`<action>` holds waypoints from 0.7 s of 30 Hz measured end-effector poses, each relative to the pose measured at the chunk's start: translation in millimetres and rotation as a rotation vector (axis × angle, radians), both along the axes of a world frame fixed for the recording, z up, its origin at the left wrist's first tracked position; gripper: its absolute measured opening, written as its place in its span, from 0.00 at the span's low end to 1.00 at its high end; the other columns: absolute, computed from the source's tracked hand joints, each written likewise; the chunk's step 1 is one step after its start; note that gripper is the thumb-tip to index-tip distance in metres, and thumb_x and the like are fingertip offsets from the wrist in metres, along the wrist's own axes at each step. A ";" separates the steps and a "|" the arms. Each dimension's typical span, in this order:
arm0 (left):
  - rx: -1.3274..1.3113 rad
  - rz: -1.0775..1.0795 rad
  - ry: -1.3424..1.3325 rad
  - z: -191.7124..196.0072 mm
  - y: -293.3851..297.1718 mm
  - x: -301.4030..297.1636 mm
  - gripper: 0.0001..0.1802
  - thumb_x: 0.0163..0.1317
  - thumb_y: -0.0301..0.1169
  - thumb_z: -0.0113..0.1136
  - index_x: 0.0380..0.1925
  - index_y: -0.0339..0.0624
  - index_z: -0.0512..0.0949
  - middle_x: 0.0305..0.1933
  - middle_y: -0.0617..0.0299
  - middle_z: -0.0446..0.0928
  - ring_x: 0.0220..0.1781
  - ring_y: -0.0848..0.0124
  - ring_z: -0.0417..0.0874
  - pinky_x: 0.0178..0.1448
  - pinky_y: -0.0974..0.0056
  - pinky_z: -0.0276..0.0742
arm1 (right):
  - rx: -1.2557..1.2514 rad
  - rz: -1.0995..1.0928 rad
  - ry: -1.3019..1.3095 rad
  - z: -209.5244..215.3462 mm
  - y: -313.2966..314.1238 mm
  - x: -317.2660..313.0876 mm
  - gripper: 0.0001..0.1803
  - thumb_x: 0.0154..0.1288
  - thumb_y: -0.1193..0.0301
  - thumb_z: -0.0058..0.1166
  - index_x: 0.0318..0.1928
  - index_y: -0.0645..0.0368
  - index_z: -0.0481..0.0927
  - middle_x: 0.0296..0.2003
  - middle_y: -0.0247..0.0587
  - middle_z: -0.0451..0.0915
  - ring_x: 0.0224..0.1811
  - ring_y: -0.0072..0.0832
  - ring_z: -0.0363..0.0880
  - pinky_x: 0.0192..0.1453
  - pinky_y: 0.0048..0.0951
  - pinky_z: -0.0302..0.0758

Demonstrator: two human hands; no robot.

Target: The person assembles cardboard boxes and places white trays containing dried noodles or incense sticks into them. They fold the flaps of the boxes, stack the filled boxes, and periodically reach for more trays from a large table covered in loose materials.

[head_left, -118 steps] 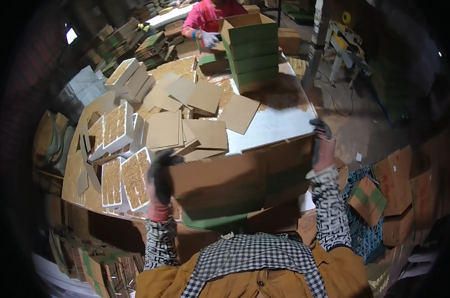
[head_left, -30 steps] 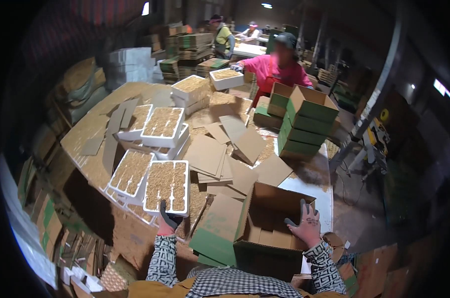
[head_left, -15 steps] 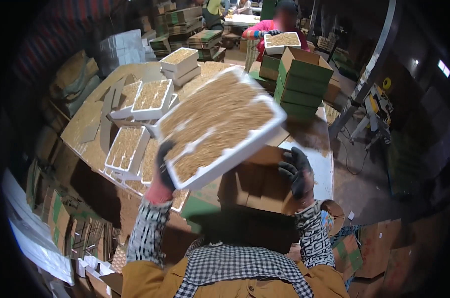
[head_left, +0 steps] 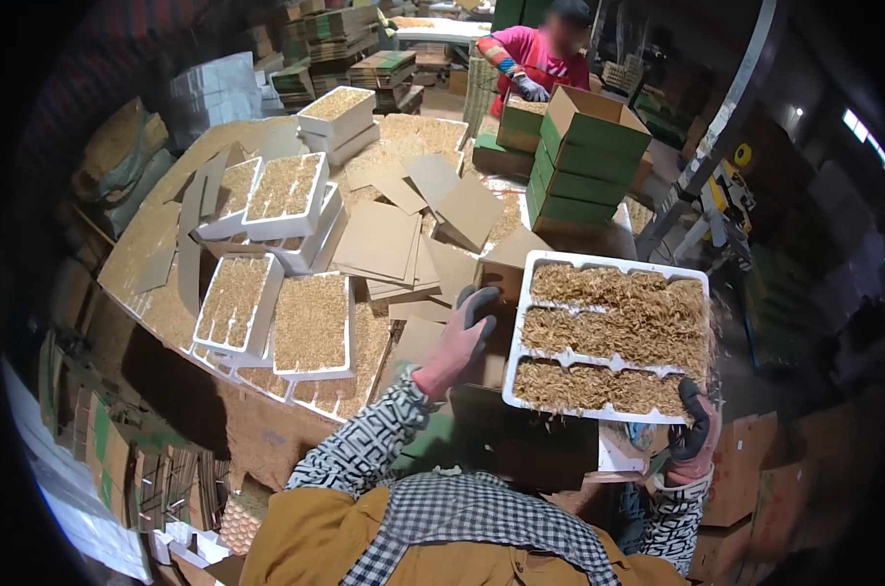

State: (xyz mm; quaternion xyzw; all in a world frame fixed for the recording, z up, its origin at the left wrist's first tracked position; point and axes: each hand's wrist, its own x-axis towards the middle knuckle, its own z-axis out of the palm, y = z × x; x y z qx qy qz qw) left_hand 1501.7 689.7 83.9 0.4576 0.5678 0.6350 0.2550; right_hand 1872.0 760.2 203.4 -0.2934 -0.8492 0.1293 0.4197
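Fingers (head_left: 695,400) of the right hand (head_left: 695,439) grasp a filled white foam tray (head_left: 609,337).
On my feed it overlaps the open carton (head_left: 499,298) by the tabletop's (head_left: 135,269) near right corner; the left hand (head_left: 457,342) is released.

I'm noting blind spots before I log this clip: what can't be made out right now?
Head view:
- Open carton: most of its inside is hidden by the white foam tray.
- Right hand: any fingers beneath the tray are hidden by it.
- Flaky brown filling: it covers whatever lies underneath.
- Co-worker: one hand is hidden behind the stacked green cartons.
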 end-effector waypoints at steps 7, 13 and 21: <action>0.000 -0.117 0.047 8.1 4.5 -3.4 0.26 0.68 0.35 0.48 0.64 0.36 0.63 0.67 0.53 0.60 0.70 0.63 0.58 0.71 0.64 0.53 | 0.120 -0.065 -0.137 14.2 18.4 -4.3 0.14 0.63 0.78 0.48 0.50 0.66 0.75 0.46 0.48 0.78 0.48 0.34 0.78 0.54 0.33 0.74; 0.025 -0.186 -0.056 3.7 5.0 -10.0 0.27 0.70 0.38 0.46 0.65 0.38 0.61 0.68 0.51 0.59 0.72 0.60 0.55 0.73 0.62 0.50 | -0.160 -0.088 -0.121 32.5 14.0 -33.9 0.15 0.65 0.79 0.48 0.52 0.64 0.73 0.54 0.48 0.73 0.55 0.31 0.74 0.57 0.30 0.71; 0.122 -0.025 -1.400 7.6 -10.2 -27.0 0.22 0.69 0.37 0.48 0.59 0.39 0.68 0.61 0.56 0.66 0.61 0.66 0.69 0.65 0.63 0.63 | -1.002 -0.224 0.207 -29.0 -33.2 -81.5 0.27 0.66 0.63 0.49 0.61 0.66 0.67 0.57 0.50 0.72 0.57 0.34 0.73 0.62 0.32 0.68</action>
